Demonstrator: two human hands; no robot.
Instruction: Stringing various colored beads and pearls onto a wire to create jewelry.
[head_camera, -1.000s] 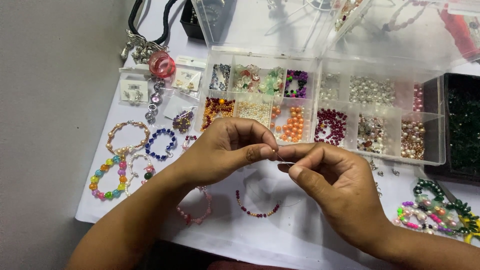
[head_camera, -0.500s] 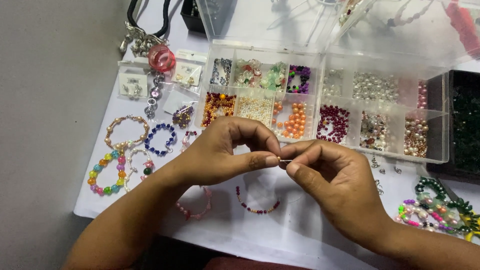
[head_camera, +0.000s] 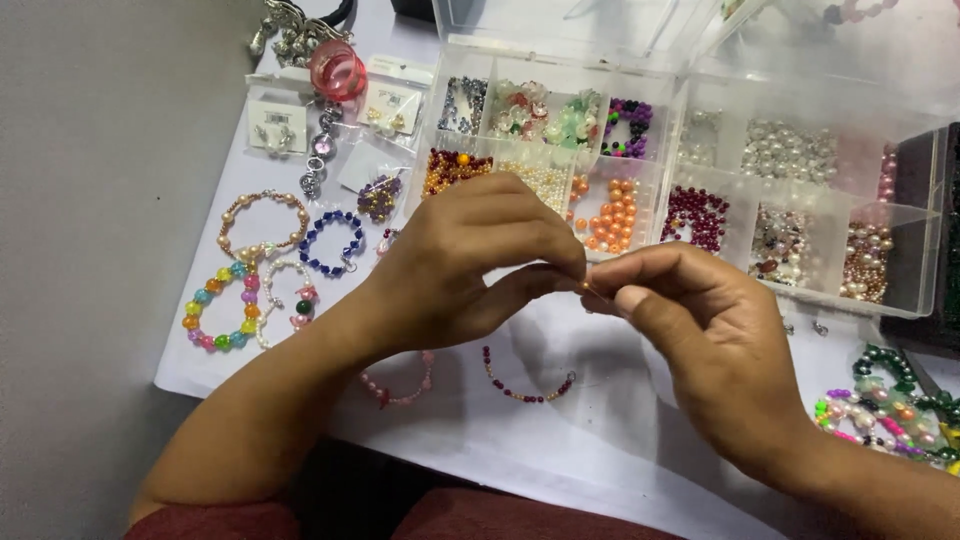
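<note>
My left hand (head_camera: 470, 265) and my right hand (head_camera: 700, 340) meet fingertip to fingertip above the white table sheet (head_camera: 560, 440). Between the left thumb and forefinger sits a tiny orange bead (head_camera: 585, 286). The right hand pinches a thin clear thread that is barely visible. Below the hands lies a curved strand of dark red beads (head_camera: 525, 385). Behind the hands stands a clear divided bead box (head_camera: 905, 275) holding orange, maroon, cream, pearl and mixed beads.
Finished bracelets lie at the left: a rainbow one (head_camera: 218, 305), a blue one (head_camera: 332, 242), a peach pearl one (head_camera: 262, 220). Earring cards (head_camera: 275, 125) and a pink ring (head_camera: 335, 68) sit further back. Green and multicoloured beadwork (head_camera: 885, 405) lies at the right. A pink bracelet (head_camera: 400, 385) lies near my left forearm.
The view has shifted so everything sits a little higher and to the right. My hands stay joined at the fingertips, the left fingers now curled more over the bead.
</note>
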